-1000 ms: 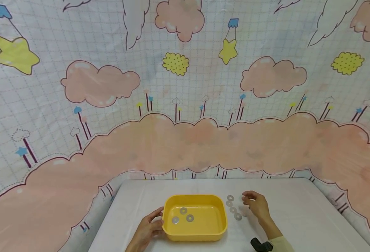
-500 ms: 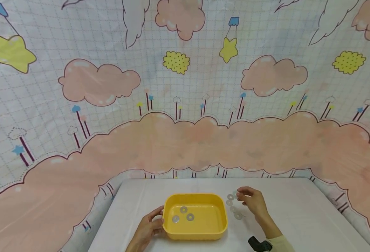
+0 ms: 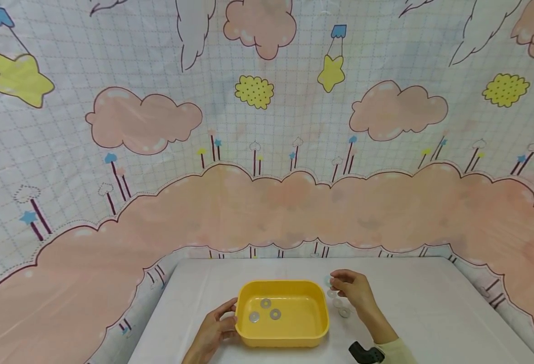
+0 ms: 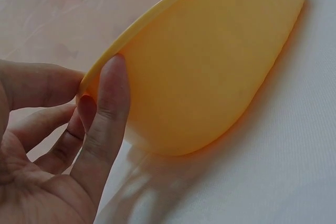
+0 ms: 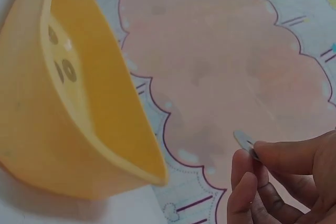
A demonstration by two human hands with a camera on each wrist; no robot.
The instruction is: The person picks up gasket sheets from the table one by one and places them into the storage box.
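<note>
A yellow plastic tray (image 3: 285, 342) stands on the white tabletop, with three flat grey washers (image 3: 275, 314) lying apart on its floor. My left hand (image 3: 211, 326) holds the tray's left end. In the left wrist view its thumb (image 4: 107, 98) lies against the outer wall just under the rim, and the fingertips meet the rim's corner. To the right of the tray, my right hand (image 3: 354, 290) pinches one washer (image 5: 242, 140) between thumb and forefinger. It is raised and tilted in the right wrist view. Below that hand, several washers (image 3: 344, 312) lie in a row, partly covered by its fingers.
The white table (image 3: 440, 303) extends to both sides of the tray and behind it. A printed cloth (image 3: 267, 212) with clouds and stars hangs behind the table. A black device (image 3: 366, 353) sits by the right wrist, next to a pale yellow sleeve (image 3: 395, 352).
My right hand has moved left, from beyond the row of washers to over its far end, carrying the pinched washer. My left hand, the tray and its three washers have stayed put.
</note>
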